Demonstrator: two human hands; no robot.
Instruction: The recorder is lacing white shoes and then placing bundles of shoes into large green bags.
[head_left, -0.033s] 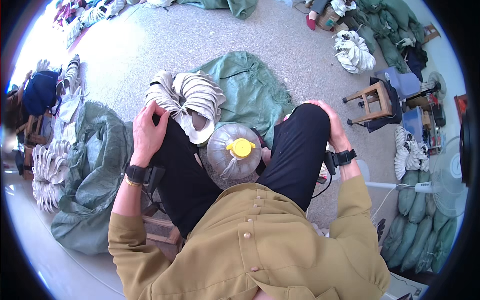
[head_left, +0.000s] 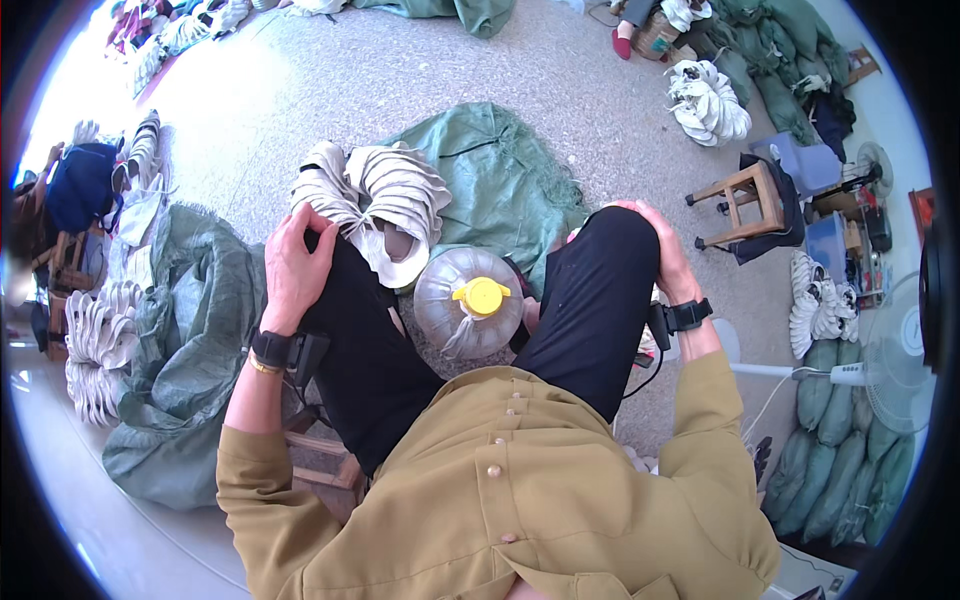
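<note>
In the head view, the left hand (head_left: 290, 265) is laid flat over the left knee, fingers spread and loose, and nothing is gripped by it; a dark band is worn at its wrist. The right hand (head_left: 665, 250) is cupped over the right knee in the same way, empty, with a black wrist strap below it. Between the two knees, on the middle of the floor (head_left: 560, 70), a clear plastic jug (head_left: 470, 305) with a yellow cap is stood upright, touched by neither hand. Just beyond the left hand, a fanned bundle of pale shoe pieces (head_left: 385, 195) is rested on a crumpled green sack (head_left: 510, 180); this bundle is the thing nearest the left fingers, yet it is apart from them. A second green sack (head_left: 180, 340) is spread toward the floor's left edge, beside further pale bundles (head_left: 95, 340). A wooden stool (head_left: 745, 200) is seen toward the right edge. Set against the picture of an instant earlier, nothing is seen to have shifted: both hands are kept on the knees, so no handling is judged to be under way.
</note>
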